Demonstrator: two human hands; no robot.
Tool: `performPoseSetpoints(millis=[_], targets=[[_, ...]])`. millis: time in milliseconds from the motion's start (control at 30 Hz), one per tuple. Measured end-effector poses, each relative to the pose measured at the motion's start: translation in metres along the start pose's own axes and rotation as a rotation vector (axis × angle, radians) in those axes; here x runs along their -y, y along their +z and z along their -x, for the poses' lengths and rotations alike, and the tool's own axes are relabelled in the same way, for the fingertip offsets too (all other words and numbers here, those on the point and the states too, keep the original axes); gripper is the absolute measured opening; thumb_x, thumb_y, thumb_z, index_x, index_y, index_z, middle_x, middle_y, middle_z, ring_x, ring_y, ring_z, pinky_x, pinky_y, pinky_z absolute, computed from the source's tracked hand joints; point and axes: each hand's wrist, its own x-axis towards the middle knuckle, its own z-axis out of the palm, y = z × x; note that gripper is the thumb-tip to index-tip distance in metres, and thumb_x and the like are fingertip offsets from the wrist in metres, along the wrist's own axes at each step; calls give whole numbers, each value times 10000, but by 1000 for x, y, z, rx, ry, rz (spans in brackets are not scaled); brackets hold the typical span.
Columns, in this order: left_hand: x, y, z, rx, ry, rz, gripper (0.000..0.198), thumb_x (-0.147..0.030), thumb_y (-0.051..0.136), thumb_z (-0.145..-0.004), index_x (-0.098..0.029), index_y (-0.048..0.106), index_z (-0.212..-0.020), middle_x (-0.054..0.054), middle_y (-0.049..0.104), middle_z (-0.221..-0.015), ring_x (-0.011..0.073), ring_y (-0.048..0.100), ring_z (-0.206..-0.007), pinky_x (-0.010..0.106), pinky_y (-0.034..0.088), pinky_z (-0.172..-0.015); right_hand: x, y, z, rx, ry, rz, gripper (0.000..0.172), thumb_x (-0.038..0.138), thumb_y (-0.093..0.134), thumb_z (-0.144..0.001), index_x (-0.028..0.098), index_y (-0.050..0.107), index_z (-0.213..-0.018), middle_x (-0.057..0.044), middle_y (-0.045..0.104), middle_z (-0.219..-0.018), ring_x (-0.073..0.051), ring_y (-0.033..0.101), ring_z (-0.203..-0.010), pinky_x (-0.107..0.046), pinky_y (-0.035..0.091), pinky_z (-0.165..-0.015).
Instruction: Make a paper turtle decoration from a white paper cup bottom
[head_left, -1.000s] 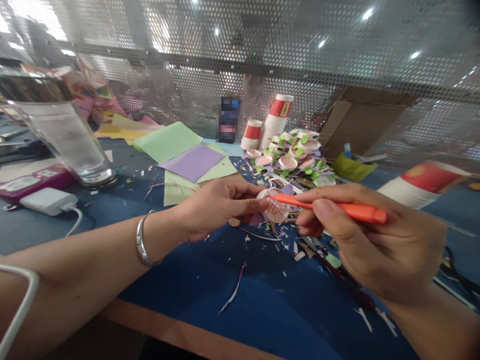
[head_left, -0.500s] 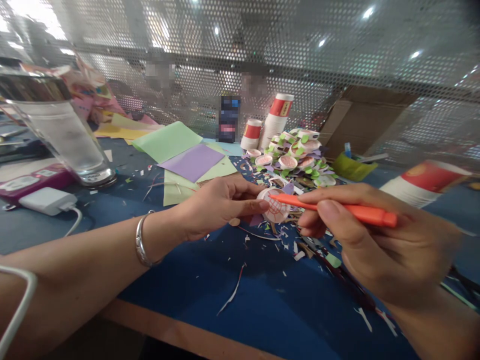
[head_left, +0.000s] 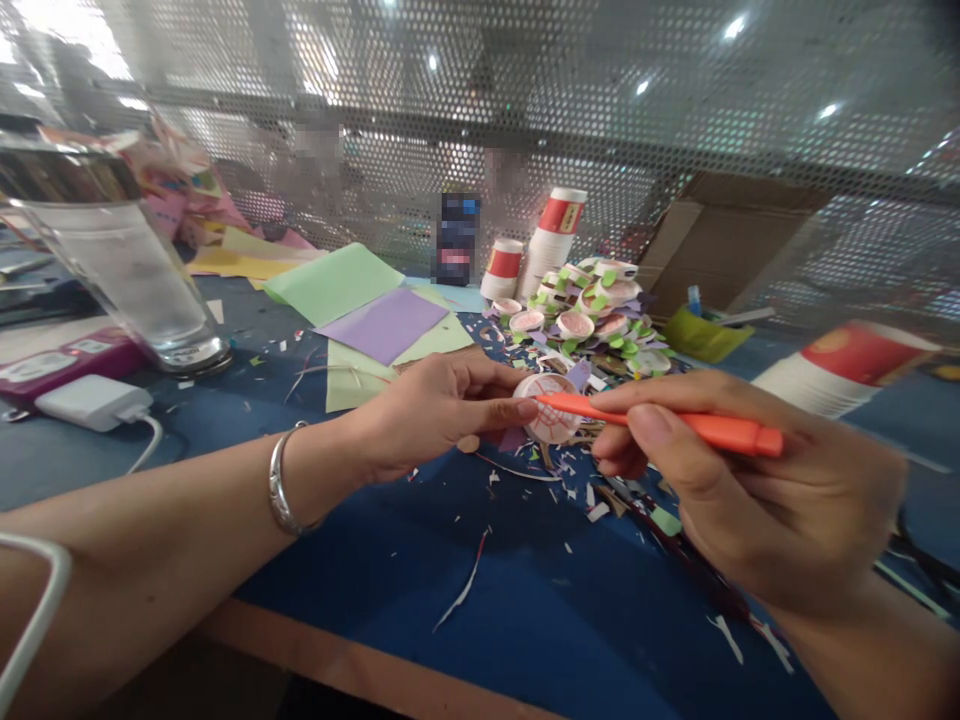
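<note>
Between thumb and fingers, my left hand [head_left: 457, 405] pinches a small white paper cup bottom [head_left: 553, 422] with orange crossing lines drawn on its round face. My right hand [head_left: 735, 480] grips an orange marker [head_left: 697, 425], its tip touching or very close to the left part of that face. A bit of purple paper sticks out beside the round piece. Behind it lies a heap of similar round pieces [head_left: 576, 325] with green and purple paper bits attached.
Green paper [head_left: 337, 285] and purple paper [head_left: 384, 325] lie left of the heap. Paper cup stacks [head_left: 551, 245] stand behind. A glass water bottle [head_left: 135, 270] and a purple power strip [head_left: 75, 365] are at left. Paper scraps [head_left: 598, 512] litter the blue table [head_left: 375, 590].
My right hand and the marker have shifted slightly left, with the tip now on the left side of the drawn face. My left hand stays almost still.
</note>
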Motion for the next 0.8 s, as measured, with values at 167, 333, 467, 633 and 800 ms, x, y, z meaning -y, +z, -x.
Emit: performPoseSetpoints(millis=[167,333,467,633,800], targets=[[0,0,1,-34,-28,37,267,-378,663,-889,-156,700,-1033,67,679,-918,118,569,-758,239,397,-622,0,-1,0,4,-3,-10,312,119,643,-887,349,777,-1049,88,724,-732,-87,672,-608,-229,544,-541],[0,0,1,-26,-25,37,276,-383,668,-889,-155,700,-1041,60,666,-890,116,561,-753,238,401,-627,1,-2,0,-6,4,-13,301,118,641,-883,330,786,-1039,71,724,-745,-96,669,-613,-244,542,-538],[-1,0,0,10,3,12,224,-371,661,-893,-170,706,-983,28,634,-798,112,547,-716,234,385,-615,3,0,0,-10,7,-27,312,123,642,-883,348,785,-1044,67,730,-742,-102,674,-599,-244,540,-523],[0,1,0,32,25,-1,221,-373,651,-899,-180,710,-988,27,641,-803,113,540,-706,239,373,-607,4,0,0,4,-6,-19,317,118,652,-878,356,782,-1042,74,736,-757,-90,681,-596,-214,552,-527],[1,-1,-1,30,26,5,236,-390,642,-907,-179,709,-989,44,656,-875,113,551,-739,239,374,-606,3,0,0,7,-3,-22,321,116,650,-882,354,779,-1056,83,745,-789,-79,685,-608,-195,563,-543]])
